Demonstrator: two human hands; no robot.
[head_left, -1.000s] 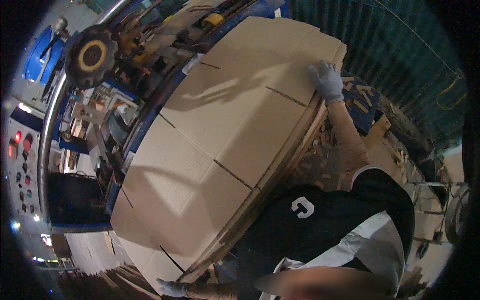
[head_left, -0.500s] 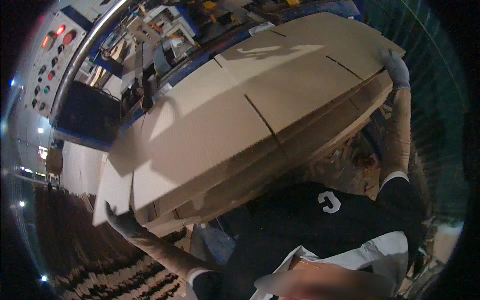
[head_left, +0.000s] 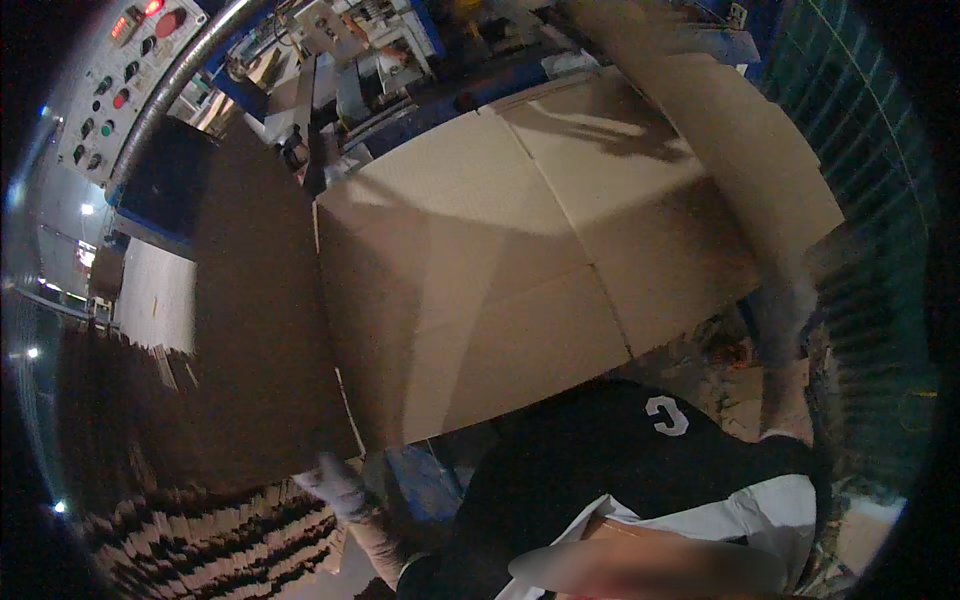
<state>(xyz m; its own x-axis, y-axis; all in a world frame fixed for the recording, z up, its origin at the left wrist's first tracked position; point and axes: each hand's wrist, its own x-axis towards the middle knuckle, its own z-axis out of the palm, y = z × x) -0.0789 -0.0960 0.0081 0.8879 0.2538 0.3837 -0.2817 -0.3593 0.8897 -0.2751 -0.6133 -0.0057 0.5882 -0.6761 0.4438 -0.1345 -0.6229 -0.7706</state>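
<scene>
Fingers of the left hand (head_left: 340, 488) and blurred right hand (head_left: 786, 300) are at the cardboard (head_left: 500, 300)'s near edge; whether they grip, I cannot tell. Spanning between and beyond them, it is best supported evenly, lest creases buckle.

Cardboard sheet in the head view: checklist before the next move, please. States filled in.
1. Left hand at the cardboard sheet's lower edge: ok.
2. Right hand grip: cannot tell; blurred near the sheet's right end.
3. Sheet flat: not ok; the dark left panel looks angled against the middle.
4. Sheet clear of the machine: cannot tell; its upper edge lies close to it in this view, contact unclear.
5. Control panel status: cannot tell; a red light is lit, meaning unclear.
</scene>
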